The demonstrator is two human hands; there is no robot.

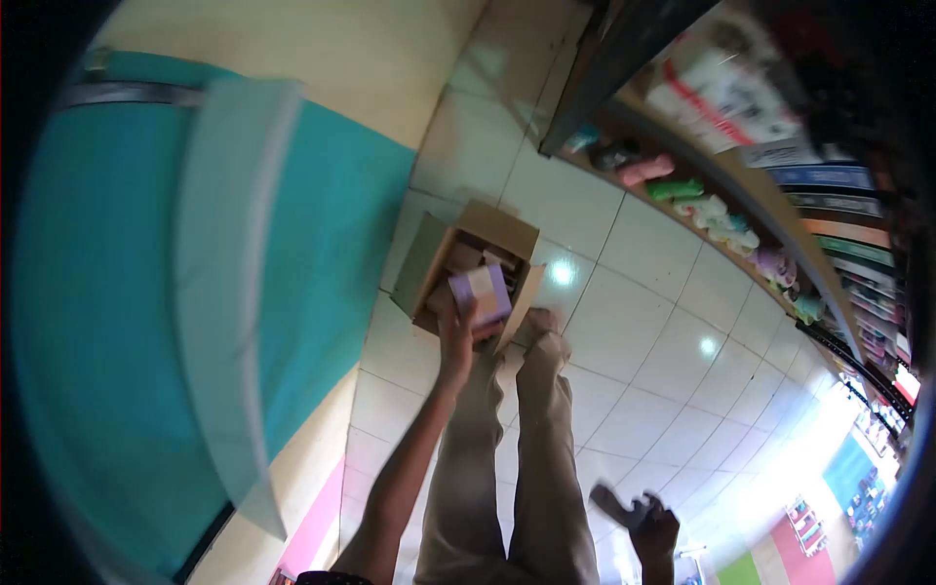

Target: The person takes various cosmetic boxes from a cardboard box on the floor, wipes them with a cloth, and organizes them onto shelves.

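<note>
An open cardboard box [507, 232] stands on the white tiled floor in front of my feet, with several small packets inside. My left hand [454, 333] reaches down to the box and grips a purple and pink packet [485, 292] at the box's near edge. My right hand [651, 525] hangs low at the right beside my leg, away from the box. It is dark and blurred, and something dark may lie in its fingers. My beige trouser legs [546, 458] run from the bottom of the view up to the box.
A shop shelf [741, 195] stocked with packets and bottles runs along the upper right. A teal and cream wall panel [322, 224] with a pale strip fills the left. White floor tiles [653, 322] lie between them, and coloured racks stand at the far lower right.
</note>
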